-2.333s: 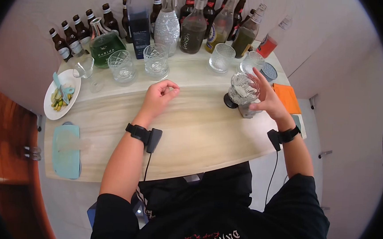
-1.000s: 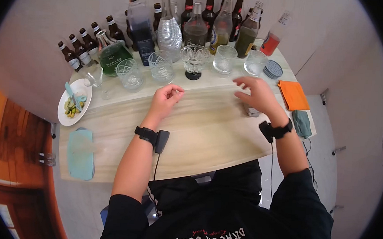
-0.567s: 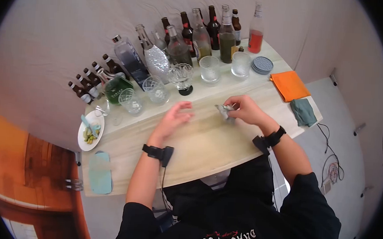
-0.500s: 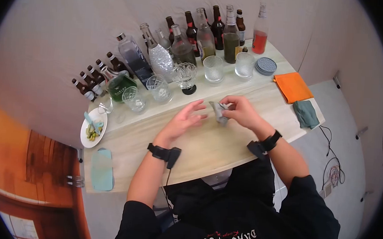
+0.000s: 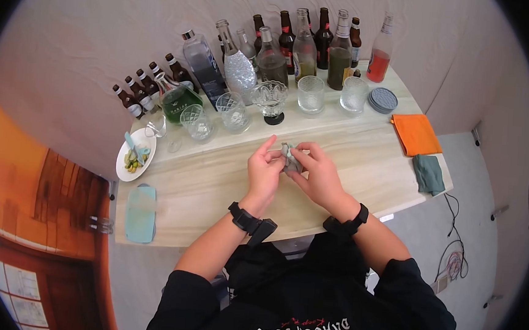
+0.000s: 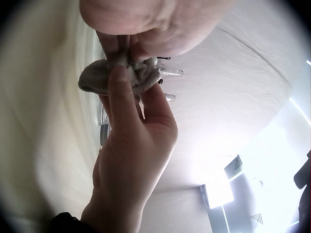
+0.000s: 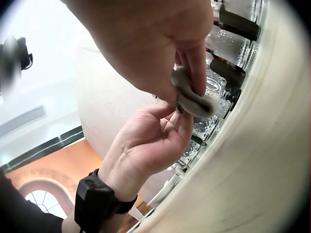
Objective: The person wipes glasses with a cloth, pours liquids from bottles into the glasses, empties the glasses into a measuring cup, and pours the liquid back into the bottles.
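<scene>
I see a person's two hands brought together above the middle of a pale, wood-grained table (image 5: 214, 189), meeting on a small, bunched grey cloth (image 5: 293, 165). The right hand (image 5: 323, 180) clamps it firmly; my left wrist view shows that hand's thumb pressed across its face with fingers behind. The left hand (image 5: 264, 174) pinches the near edge with its fingertips, partly hidden from me. I judge that the double hold keeps this soft, folded bundle from flopping open, and that working near the body gives both wrists room. Just beyond, a footed glass with a black base (image 5: 271, 99) stands upright between pairs of glass tumblers (image 5: 310, 94), with bottles (image 5: 272, 61) behind, probably lined up there to be seen and reached over the lower glasses. Toward the right edge lie a folded orange cloth (image 5: 416, 136) and a dark green cloth (image 5: 428, 174), seemingly kept aside within reach.
</scene>
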{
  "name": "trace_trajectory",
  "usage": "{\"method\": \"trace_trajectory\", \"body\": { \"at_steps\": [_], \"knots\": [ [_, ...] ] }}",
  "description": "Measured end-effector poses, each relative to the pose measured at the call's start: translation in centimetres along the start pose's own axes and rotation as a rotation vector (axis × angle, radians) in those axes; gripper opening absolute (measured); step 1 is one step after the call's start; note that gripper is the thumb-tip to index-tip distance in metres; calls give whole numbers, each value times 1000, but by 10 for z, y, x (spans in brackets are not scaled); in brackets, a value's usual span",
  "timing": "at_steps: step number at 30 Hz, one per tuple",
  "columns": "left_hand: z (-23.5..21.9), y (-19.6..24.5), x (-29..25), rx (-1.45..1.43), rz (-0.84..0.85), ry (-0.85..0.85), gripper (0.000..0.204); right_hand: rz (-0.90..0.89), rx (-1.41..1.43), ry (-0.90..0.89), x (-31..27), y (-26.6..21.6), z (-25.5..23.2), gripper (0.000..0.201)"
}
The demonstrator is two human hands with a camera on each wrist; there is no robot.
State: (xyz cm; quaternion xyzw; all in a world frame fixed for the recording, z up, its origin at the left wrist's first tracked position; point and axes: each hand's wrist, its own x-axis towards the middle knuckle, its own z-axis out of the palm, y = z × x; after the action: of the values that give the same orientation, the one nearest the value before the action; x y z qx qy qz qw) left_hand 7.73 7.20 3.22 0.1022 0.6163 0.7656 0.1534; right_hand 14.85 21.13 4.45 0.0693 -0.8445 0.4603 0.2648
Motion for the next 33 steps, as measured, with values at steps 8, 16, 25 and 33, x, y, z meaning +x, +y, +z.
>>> {"method": "trace_trajectory", "body": {
  "at_steps": [8, 16, 25, 33],
  "knots": [
    [22, 0, -2, 166, 37, 73, 53, 25, -123, -96, 4, 15, -14, 39],
    [36, 9, -10, 590, 361, -317, 45, -64, -207, -83, 7, 30, -36, 22],
    [-8, -17, 15, 86, 183, -178, 53, 169, -122, -176, 33, 77, -67, 23],
    [-90, -6, 84, 587, 224, 538, 89, 643, 1213, 27, 40, 103, -66, 34]
  ]
}}
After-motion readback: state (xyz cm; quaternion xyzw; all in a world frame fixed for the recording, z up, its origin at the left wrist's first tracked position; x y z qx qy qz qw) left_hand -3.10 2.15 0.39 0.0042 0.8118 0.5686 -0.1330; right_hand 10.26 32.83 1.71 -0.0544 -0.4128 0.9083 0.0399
